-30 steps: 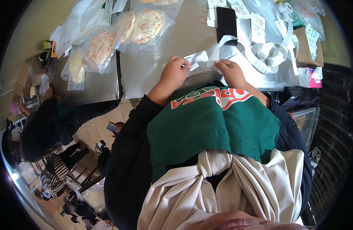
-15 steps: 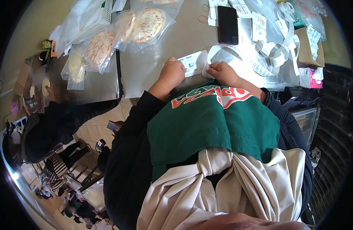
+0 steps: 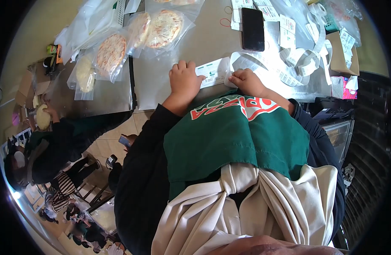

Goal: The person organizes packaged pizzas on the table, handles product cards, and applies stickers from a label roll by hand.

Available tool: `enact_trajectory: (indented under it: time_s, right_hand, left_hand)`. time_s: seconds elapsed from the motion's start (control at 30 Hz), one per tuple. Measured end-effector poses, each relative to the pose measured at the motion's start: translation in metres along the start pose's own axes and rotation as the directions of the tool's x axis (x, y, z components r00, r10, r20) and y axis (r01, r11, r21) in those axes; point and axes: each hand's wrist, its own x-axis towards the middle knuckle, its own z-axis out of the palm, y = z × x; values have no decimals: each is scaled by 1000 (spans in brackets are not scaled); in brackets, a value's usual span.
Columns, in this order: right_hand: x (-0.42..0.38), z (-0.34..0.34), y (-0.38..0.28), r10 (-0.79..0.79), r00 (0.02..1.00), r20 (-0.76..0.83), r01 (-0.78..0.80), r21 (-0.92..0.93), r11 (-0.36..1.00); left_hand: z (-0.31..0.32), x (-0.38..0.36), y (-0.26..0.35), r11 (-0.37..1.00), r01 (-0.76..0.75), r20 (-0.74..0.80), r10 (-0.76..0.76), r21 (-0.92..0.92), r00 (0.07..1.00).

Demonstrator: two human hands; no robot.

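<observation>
White label (image 3: 213, 71) lies on the steel table (image 3: 161, 78), left hand (image 3: 185, 80) pressing flat, right hand (image 3: 245, 80) pinching its edge.

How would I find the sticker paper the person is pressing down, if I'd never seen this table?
Start at the grey metal table and find the black phone lying near its far edge. Just in front of it, the left hand and right hand rest on a white label. Unlike the curled label strips to its right, it lies flat and carries green print.
</observation>
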Motion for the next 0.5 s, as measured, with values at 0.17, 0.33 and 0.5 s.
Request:
enact_trajectory:
  time_s: [0.17, 0.33, 0.5]
  right_hand:
    - [-1, 1, -1, 37, 985, -167, -11, 154, 988]
    - [-2, 3, -6, -62, 973, -221, 71, 31, 997]
    - [-3, 8, -10, -120, 972, -202, 111, -58, 992]
  left_hand:
    - [-9, 3, -16, 998, -56, 120, 54, 12, 991]
    - [1, 14, -20, 996, 9, 149, 4, -88, 989]
    - [3, 14, -23, 994, -53, 52, 58, -96, 997]
